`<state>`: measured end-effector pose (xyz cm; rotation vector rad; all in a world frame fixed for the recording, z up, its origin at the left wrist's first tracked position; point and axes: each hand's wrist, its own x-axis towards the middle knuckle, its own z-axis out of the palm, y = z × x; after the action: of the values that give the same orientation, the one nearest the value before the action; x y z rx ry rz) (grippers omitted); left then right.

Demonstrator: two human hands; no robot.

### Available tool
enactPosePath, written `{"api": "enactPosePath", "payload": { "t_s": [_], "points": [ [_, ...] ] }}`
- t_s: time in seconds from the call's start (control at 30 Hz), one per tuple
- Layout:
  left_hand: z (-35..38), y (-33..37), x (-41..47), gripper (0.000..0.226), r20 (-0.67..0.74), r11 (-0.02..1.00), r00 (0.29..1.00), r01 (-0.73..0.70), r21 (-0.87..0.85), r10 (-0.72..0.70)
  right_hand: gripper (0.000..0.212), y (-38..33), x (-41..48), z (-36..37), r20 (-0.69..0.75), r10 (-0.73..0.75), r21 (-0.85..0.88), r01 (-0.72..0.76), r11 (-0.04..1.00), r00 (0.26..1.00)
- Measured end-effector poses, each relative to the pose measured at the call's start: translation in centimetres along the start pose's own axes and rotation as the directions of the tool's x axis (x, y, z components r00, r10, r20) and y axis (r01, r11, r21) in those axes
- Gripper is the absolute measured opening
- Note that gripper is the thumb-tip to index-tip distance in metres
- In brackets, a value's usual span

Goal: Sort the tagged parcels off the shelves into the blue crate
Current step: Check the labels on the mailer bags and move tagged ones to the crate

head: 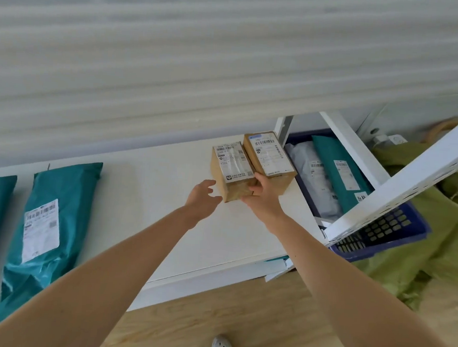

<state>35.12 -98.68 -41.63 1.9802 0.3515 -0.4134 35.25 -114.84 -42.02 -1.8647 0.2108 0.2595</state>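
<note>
A white shelf [145,194] runs along a ribbed white wall above a wooden floor. Near its right end two brown cardboard parcels lie side by side and touching, each with a printed label on top: the left box [232,171] and the right box [271,157].

The step in hand looks like the pickup of these two. The right hand [262,189] grips their near ends where they meet, thumb on top at the seam and fingers curled on the near faces. It seems to hold mostly the right box, though whether it holds both is unclear. The left hand [203,194] is empty, fingers spread and relaxed, just beside the near left corner of the left box.

The next move probably calls for the left hand to clamp the left side so both boxes lift together, then a carry to the right, past the shelf end and its slanted perforated bracket [411,180].

The blue crate [397,236] sits lower, just beyond that end. It already holds a teal bag [334,159] and a pale grey bag [308,168], both labelled. Two more teal bags [47,231] lie on the shelf's left part. Green sacks [433,255] lie on the floor to the right.
</note>
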Motion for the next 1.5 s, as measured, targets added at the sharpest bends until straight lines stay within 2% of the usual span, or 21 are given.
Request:
{"api": "enactPosePath", "payload": {
  "t_s": [0.2, 0.3, 0.5, 0.73, 0.9, 1.03, 1.23, 1.5],
  "points": [
    [1.5, 0.4, 1.1, 0.063, 0.011, 1.000, 1.000, 0.003, -0.015, -0.003, 0.072, -0.1, 0.8, -0.2, 0.009, 0.027, 0.033, -0.027, 0.999, 1.000],
    [1.7, 0.4, 1.6, 0.055, -0.008, 0.998, 1.000, -0.024, -0.064, 0.023, 0.065, 0.3, 1.3, -0.1, -0.024, 0.056, 0.000, -0.056, 0.998, 0.998],
    [1.0, 0.0, 1.0, 0.040, -0.091, 0.982, 0.996, -0.013, -0.189, -0.004, 0.043, 0.2, 1.3, 0.6, -0.082, -0.002, -0.036, -0.001, 0.999, 0.997],
    [-0.5, -1.7, -1.3, 0.026, -0.221, 0.973, 0.973, 0.012, -0.229, -0.064, 0.038, 0.0, 0.1, 2.2, -0.018, 0.059, 0.018, -0.058, 0.998, 0.998],
    [-1.5, -4.1, -2.7, 0.025, -0.216, 0.956, 0.967, 0.070, -0.284, -0.135, 0.033, 0.6, -1.2, 3.4, 0.044, 0.090, 0.086, -0.094, 0.992, 0.995],
    [-1.9, -5.1, -4.2, 0.024, -0.192, 0.924, 0.967, 0.084, -0.372, -0.166, 0.042, 1.4, -2.0, 3.7, 0.116, 0.102, 0.157, -0.119, 0.980, 0.988],
    [-2.5, -6.3, -7.8, 0.044, -0.171, 0.902, 0.976, 0.052, -0.428, -0.137, 0.068, 0.9, -5.1, 3.7, 0.204, 0.066, 0.180, -0.104, 0.978, 0.977],
    [-5.3, -6.6, -13.4, 0.050, -0.208, 0.918, 0.978, -0.108, -0.382, 0.028, 0.067, -0.8, -11.1, 4.8, 0.215, -0.088, 0.235, 0.036, 0.971, 0.973]
  ]
}}
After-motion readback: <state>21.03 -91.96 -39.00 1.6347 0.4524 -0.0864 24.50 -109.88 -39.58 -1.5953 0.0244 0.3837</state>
